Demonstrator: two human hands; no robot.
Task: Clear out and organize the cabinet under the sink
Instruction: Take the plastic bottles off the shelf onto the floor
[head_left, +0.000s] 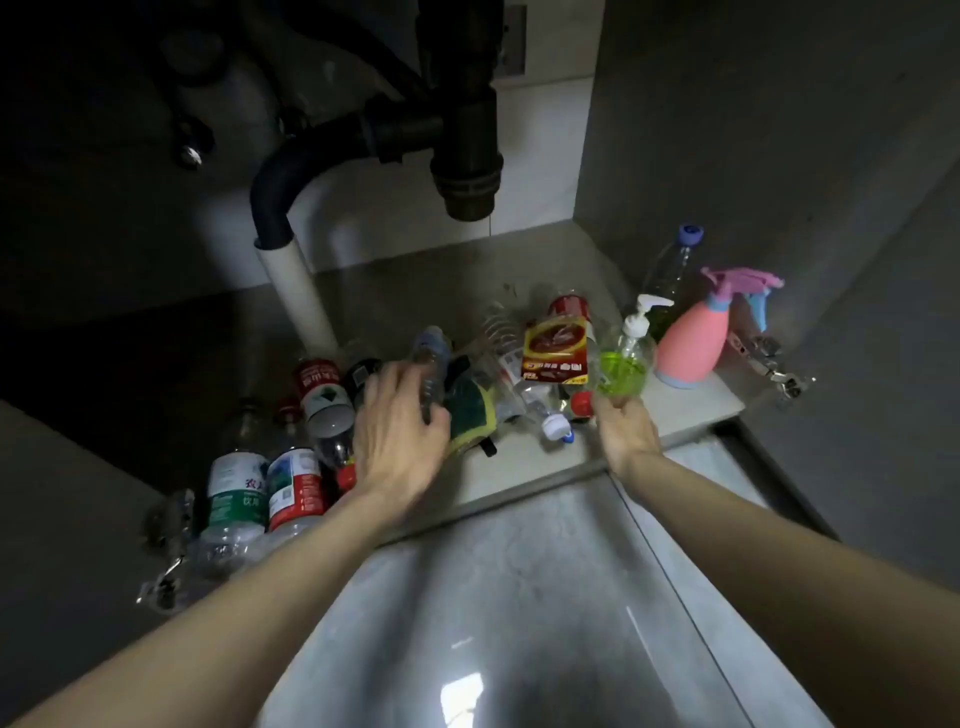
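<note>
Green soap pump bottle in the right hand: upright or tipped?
Upright. The green soap pump bottle stands with its white pump on top, and the right hand grips its base from below.

We cannot make out the left part of the cabinet (104, 182): it lies in deep shadow, and the fittings there show only as dim shapes. The drain pipe (465, 130) is cut off by the top edge. The left hand (400, 436) is motion-blurred, and its fingertips are hidden against a clear bottle (431, 374), so we cannot confirm a grip. The right hand (626, 431) covers the base of the pump bottle (623, 364). Labels on the fallen bottles (270, 493) are too small and blurred to read. The hinge (763, 358) at right is indistinct. Both forearms run off the lower edges.
</note>
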